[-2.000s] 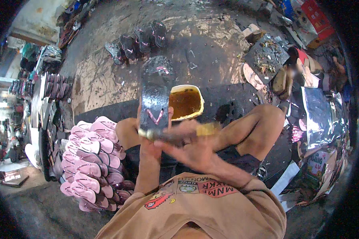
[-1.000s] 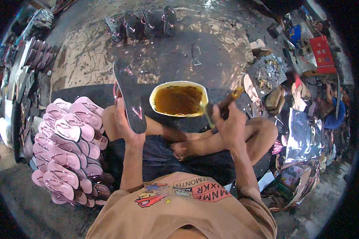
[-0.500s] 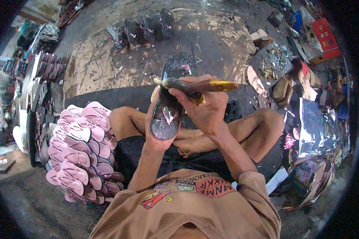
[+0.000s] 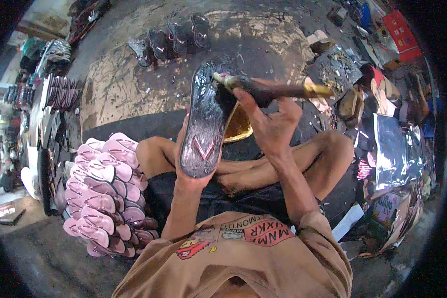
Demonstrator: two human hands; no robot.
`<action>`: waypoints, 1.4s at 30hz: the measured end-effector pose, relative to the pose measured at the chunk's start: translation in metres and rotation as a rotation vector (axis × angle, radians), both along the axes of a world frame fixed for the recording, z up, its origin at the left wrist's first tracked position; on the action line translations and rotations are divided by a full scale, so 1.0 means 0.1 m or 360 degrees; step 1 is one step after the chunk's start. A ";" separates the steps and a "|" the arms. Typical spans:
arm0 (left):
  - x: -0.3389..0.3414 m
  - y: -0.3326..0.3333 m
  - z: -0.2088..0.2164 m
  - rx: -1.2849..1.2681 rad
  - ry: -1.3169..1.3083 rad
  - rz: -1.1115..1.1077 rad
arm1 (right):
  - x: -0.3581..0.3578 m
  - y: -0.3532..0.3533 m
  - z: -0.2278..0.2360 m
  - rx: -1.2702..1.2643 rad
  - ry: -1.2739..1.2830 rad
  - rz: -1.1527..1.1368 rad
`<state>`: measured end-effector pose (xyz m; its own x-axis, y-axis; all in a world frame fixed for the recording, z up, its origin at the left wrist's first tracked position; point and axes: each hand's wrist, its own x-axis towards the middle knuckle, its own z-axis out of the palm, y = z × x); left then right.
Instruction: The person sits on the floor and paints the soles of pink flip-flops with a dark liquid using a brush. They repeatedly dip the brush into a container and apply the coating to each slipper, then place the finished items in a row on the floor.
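Observation:
My left hand (image 4: pixel 191 183) grips a black sandal sole (image 4: pixel 202 124) from below and holds it up tilted. Its face is wet and shiny over the far part, and a pink V-shaped mark shows near its heel end. In my right hand (image 4: pixel 273 126) is a brush (image 4: pixel 278 91) with a dark, crusted handle and yellow end, its pale tip at the sole's far right edge. Partly hidden behind the sole and my right hand is a container with a golden, coated inside (image 4: pixel 239 130).
Pink flip-flops (image 4: pixel 104 198) are heaped at my left. Several dark soles (image 4: pixel 179 36) stand in a row on the stained floor sheet (image 4: pixel 114 99) ahead. To the right lie scraps (image 4: pixel 333 72), a shiny plastic sheet (image 4: pixel 391 151) and a red box (image 4: pixel 401 36).
The brush has moved up and right, from the middle of the sole to its far right edge. My left hand has turned the sole, so more of its wet face shows.

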<state>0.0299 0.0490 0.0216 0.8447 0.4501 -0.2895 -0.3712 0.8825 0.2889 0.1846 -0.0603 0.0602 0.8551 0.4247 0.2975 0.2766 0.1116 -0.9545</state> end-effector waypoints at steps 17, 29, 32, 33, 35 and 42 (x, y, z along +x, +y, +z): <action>-0.41 0.15 -0.69 0.0098 -0.0544 -0.0246 | -0.46 -0.34 0.07 -0.0275 -0.0495 0.0078; 3.61 2.57 -0.95 0.1096 0.0842 -0.0247 | 0.85 -0.42 -0.51 -0.0475 0.0336 -0.0666; 4.19 3.02 -1.91 0.1346 0.0822 -0.0186 | 0.88 -0.34 -0.59 -0.0493 0.0350 -0.0643; 4.41 2.73 -2.09 0.1132 0.1119 0.0042 | 0.89 -0.36 -0.56 -0.0538 0.0398 -0.0711; 4.60 2.52 -2.32 0.1326 0.1391 0.0283 | 0.91 -0.33 -0.63 -0.0577 0.0455 -0.0745; 3.06 1.92 -1.29 0.2198 0.0926 0.0227 | 0.81 -0.51 -0.78 -0.0948 0.0574 -0.1091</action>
